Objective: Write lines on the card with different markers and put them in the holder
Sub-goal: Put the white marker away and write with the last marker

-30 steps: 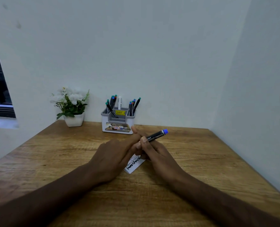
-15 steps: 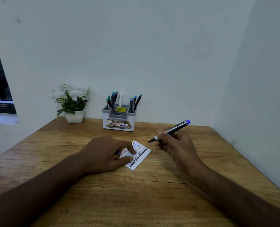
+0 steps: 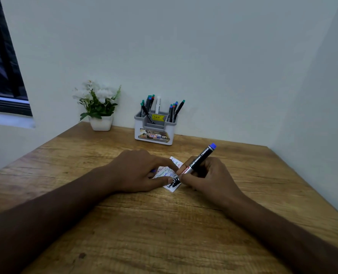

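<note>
A small white card (image 3: 164,172) covered in coloured scribbles lies on the wooden table (image 3: 164,234). My left hand (image 3: 136,171) pins the card down with index finger and thumb, and a bit of blue cap (image 3: 154,171) peeks from under its curled fingers. My right hand (image 3: 207,178) grips a black permanent marker (image 3: 200,157) with a blue end, its tip down on the card's near right corner. The grey-and-white holder (image 3: 154,133) stands at the back against the wall with several markers upright in it.
A white pot of white flowers (image 3: 100,107) stands left of the holder. Walls close the table at the back and right. A dark window (image 3: 2,66) is at the far left.
My hands came apart and the marker came uncapped. My left hand dropped onto the card, and my right hand then brought the marker tip down to the card.
</note>
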Available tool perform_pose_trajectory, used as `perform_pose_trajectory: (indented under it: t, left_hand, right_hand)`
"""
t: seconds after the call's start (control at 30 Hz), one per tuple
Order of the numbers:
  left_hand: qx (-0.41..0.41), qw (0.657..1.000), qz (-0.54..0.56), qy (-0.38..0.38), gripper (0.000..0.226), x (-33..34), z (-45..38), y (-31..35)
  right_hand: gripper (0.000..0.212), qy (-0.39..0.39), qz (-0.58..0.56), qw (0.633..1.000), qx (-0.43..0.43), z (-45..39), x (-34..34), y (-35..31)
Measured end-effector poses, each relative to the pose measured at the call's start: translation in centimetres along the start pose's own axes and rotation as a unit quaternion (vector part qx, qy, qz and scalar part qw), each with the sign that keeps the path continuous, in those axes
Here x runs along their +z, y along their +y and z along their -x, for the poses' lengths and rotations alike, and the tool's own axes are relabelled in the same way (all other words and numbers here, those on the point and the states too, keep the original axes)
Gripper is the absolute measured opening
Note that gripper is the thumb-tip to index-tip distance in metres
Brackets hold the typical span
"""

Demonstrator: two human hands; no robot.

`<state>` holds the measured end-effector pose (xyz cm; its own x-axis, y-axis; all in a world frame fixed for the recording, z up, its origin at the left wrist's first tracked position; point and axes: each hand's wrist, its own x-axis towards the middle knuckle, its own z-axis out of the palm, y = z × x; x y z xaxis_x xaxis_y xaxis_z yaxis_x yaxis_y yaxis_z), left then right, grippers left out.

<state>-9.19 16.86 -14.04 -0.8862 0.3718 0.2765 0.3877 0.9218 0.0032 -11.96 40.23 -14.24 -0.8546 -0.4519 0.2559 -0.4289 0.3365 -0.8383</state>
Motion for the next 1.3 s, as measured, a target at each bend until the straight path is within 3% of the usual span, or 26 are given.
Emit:
perform_pose_trajectory:
  t: [0.43,1.3]
  left_hand:
    - [0.0,1.0,0.002,0.003,0.046,0.09,0.0,-0.07]
    - [0.001,1.0,0.007,-0.007,0.047,0.01,-0.07,-0.08]
  right_hand:
    - [0.003,-0.026,0.023,0.999,-0.019,-0.02,-0.07,0.19]
    - [0.003,0.007,0.031,0.999,0.002,-0.16,-0.09,0.46]
